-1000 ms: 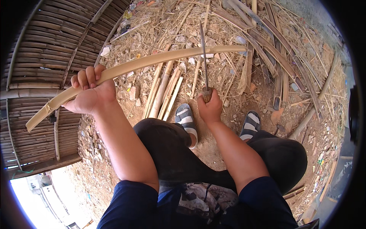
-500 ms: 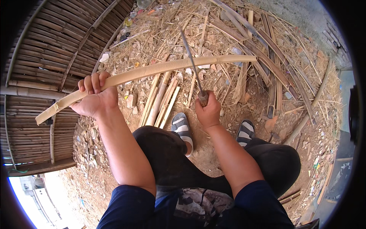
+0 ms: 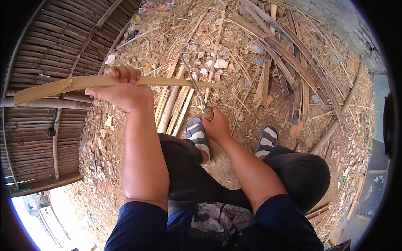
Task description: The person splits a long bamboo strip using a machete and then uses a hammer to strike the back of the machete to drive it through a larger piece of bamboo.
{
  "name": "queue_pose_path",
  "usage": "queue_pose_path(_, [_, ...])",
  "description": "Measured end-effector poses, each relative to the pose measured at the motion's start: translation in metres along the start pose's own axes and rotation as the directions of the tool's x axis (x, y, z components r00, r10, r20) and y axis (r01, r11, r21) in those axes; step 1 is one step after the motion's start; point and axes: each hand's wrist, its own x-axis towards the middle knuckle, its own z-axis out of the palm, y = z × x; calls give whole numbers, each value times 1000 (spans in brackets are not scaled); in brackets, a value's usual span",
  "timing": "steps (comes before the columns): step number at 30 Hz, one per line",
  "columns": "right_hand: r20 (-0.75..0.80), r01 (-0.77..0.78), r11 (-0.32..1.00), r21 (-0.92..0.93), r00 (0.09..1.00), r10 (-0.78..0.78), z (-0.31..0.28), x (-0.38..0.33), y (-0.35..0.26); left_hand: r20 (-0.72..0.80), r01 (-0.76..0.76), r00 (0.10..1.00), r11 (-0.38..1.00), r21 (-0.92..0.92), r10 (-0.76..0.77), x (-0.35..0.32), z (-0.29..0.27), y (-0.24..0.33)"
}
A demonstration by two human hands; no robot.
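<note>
My left hand (image 3: 125, 90) is wrapped round a long pale bamboo strip (image 3: 176, 82), held out crosswise in front of me. One end reaches far left past the hand, where a node shows; the thinner end points right. In my right hand (image 3: 217, 125) is a knife (image 3: 196, 83), gripped by its wooden handle. Its long narrow blade slants up and to the left, crossing the strip to the right of my left hand. Whether the edge touches the strip I cannot tell.
Several split bamboo pieces (image 3: 175, 109) lie on the ground by my left sandal (image 3: 197, 133). More bamboo lengths (image 3: 293, 62) are heaped at the far right. Stones and straw litter the dirt. A bamboo-slat wall (image 3: 37, 138) stands at the left, a concrete wall (image 3: 339, 21) at the far right.
My left hand has moved the bamboo strip to the left and turned it, its right end now lower and nearer. My right hand has come slightly left and nearer with the knife.
</note>
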Motion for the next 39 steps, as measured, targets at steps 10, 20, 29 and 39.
queue_pose_path(10, [-285, 157, 968, 198, 954, -97, -12, 4, -65, -158, 53, 986, 997, 52, -44, 7, 2, -7])
queue_pose_path(20, [-39, -219, 944, -248, 976, 216, 3, -6, 19, -241, 146, 963, 986, 77, -124, 11, -1, -9])
queue_pose_path(29, [63, 138, 984, 114, 987, -146, -7, -9, -62, -204, 137, 972, 988, 72, -120, 5, 7, -14])
queue_pose_path(39, [-89, -175, 959, -222, 983, 159, 0, -19, 39, -232, 156, 962, 987, 48, -141, 20, -5, -16])
